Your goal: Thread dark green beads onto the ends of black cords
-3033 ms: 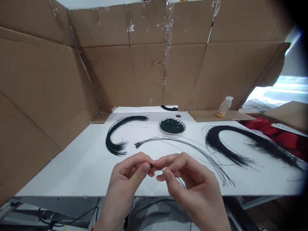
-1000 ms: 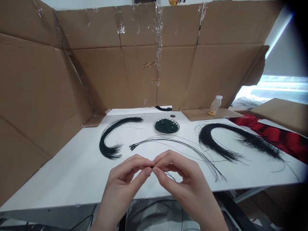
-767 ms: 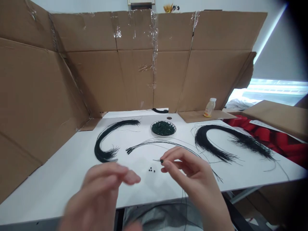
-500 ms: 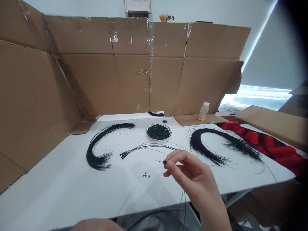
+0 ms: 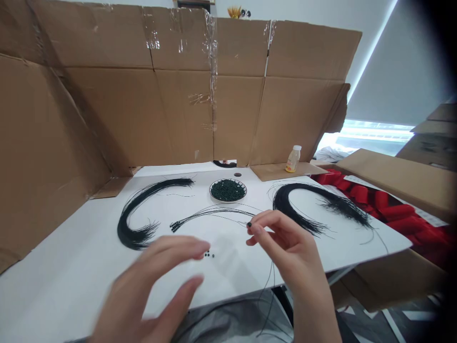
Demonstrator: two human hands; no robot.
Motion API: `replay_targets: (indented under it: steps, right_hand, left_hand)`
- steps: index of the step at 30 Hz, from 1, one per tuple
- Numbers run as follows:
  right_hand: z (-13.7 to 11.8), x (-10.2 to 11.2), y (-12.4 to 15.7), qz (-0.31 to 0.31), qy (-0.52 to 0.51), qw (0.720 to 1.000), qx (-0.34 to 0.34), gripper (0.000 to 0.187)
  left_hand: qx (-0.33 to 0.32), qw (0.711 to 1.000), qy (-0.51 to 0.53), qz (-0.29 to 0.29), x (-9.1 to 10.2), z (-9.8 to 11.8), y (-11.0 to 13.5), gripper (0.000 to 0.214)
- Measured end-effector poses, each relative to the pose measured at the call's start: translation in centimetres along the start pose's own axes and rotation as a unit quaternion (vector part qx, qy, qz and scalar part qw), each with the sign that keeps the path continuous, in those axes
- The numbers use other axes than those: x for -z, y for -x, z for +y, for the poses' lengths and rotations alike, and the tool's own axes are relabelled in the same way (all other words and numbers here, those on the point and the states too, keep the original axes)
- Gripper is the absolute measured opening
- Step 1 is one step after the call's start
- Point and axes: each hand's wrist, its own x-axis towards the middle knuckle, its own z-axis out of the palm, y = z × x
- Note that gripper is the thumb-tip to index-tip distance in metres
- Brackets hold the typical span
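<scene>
My right hand [image 5: 285,247] is raised over the white table [image 5: 71,267] and pinches a thin black string with a small dark bead [image 5: 249,224] at its tip; the string hangs down past the table edge. My left hand [image 5: 150,281] is blurred, fingers apart, hovering low at the near edge, its fingertips close to a few loose dark beads [image 5: 209,256] lying on the table. Behind them lies a small bundle of beaded strings [image 5: 210,214].
A shallow dish of dark beads [image 5: 227,189] stands mid-table. Thick curved bundles of black strings lie at the left [image 5: 135,219] and right [image 5: 314,205]. Cardboard walls [image 5: 143,105] ring the table. A small bottle [image 5: 293,159] sits back right, red boxes [image 5: 385,209] beyond.
The hands, pinched together a second ago, have parted. A few beads now lie on the table. My left hand dropped out of sight, then came back up near them. The view swung right.
</scene>
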Motion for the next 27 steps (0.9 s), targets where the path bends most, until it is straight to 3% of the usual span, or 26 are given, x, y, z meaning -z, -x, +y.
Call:
replay_targets:
  steps: [3, 5, 10, 20, 27]
  right_hand:
    - [0.1, 0.5, -0.3, 0.045, 0.025, 0.999, 0.008, 0.017]
    - [0.0, 0.6, -0.4, 0.064, 0.034, 0.997, 0.001, 0.018]
    - [-0.1, 0.5, -0.3, 0.057, 0.034, 0.998, -0.010, 0.019]
    - [-0.3, 0.6, 0.0, 0.052, 0.030, 0.998, -0.016, 0.019]
    - [0.1, 1.0, -0.1, 0.002, 0.044, 0.999, -0.008, 0.019]
  left_hand:
    - [0.072, 0.978, -0.063, -0.185, -3.4, -2.9, -1.7, 0.021]
    - [0.116, 0.960, -0.097, -0.236, -5.5, -5.0, -2.1, 0.024]
    - [0.135, 0.956, -0.113, -0.233, -8.0, -7.3, -1.8, 0.027]
    - [0.145, 0.961, -0.097, -0.216, -9.0, -6.9, -1.9, 0.026]
    - [0.142, 0.966, -0.084, -0.201, -9.6, -6.8, -2.1, 0.027]
